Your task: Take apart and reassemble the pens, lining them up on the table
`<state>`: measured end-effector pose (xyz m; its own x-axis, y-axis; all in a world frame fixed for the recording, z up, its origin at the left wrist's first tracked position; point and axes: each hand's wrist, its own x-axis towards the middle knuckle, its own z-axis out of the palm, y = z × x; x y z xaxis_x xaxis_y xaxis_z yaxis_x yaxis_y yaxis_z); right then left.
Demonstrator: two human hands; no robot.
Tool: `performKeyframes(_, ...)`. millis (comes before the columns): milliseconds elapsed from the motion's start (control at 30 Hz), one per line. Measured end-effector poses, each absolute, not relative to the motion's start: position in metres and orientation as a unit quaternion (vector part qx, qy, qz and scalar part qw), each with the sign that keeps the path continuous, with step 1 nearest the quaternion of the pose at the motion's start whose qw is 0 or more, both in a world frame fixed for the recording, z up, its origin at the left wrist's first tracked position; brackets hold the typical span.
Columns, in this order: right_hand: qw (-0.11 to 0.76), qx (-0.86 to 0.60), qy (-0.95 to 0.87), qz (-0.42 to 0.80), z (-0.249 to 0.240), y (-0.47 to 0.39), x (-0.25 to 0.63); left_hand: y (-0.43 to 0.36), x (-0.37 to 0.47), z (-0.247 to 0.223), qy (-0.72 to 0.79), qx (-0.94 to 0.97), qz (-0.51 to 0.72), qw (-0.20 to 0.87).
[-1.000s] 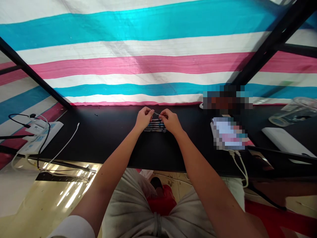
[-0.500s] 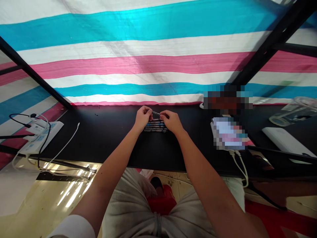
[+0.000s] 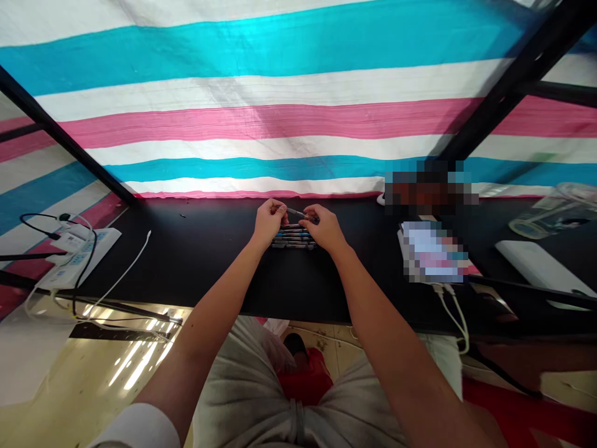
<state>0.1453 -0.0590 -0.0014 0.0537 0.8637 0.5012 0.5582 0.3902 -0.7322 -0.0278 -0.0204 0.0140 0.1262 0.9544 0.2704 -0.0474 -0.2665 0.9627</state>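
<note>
A slim grey pen [image 3: 295, 212] spans the gap between my two hands above the black tabletop. At its left end, my left hand [image 3: 269, 222] has thumb and fingers pinched on it. The fingers of my right hand [image 3: 325, 226] close round the right end, where a dark tip or cap shows; whether that is a separate piece I cannot tell. Just below the held pen, several pens [image 3: 293, 237] with blue and grey parts lie side by side in a row on the table. My fingertips hide the ends of the upper ones.
On the left of the black table [image 3: 200, 274] lie a white power strip [image 3: 88, 255] and a loose white cable [image 3: 135, 261]. To the right are a blurred-out phone [image 3: 431, 252], a white box [image 3: 541, 267] and a clear container [image 3: 536, 218]. A striped sheet [image 3: 261, 121] hangs behind.
My right hand has shifted slightly right along the pen, so more of its length and a dark end now show. My left hand stays in place.
</note>
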Motion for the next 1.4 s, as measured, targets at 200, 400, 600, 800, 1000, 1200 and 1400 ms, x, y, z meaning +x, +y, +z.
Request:
performKeyframes(200, 0.481, -0.547, -0.666, 0.158, -0.001, -0.058, 0.147, -0.022, -0.029, 0.016, 0.374, 0.59, 0.532, 0.478)
performKeyframes(400, 0.464, -0.559, -0.657, 0.202, -0.001, -0.057, 0.151, -0.023, -0.029, 0.016, 0.36, 0.618, 0.52, 0.467)
performKeyframes(600, 0.482, -0.539, -0.61, 0.323, -0.002, -0.054, 0.154, -0.02, -0.033, 0.012, 0.334, 0.657, 0.508, 0.446)
performKeyframes(800, 0.617, -0.425, -0.442, 0.493, 0.006, -0.058, 0.144, -0.019, -0.033, 0.018, 0.37, 0.586, 0.538, 0.48)
performKeyframes(1000, 0.686, -0.279, -0.2, 0.642, 0.013, -0.058, 0.136, -0.021, -0.032, 0.02, 0.361, 0.595, 0.508, 0.508)
performKeyframes(1200, 0.68, -0.19, -0.093, 0.702, 0.014, -0.06, 0.133, -0.019, -0.034, 0.019, 0.36, 0.637, 0.474, 0.49)
performKeyframes(1400, 0.684, -0.19, -0.06, 0.702, 0.012, -0.061, 0.133, -0.011, -0.04, 0.016, 0.368, 0.633, 0.447, 0.514)
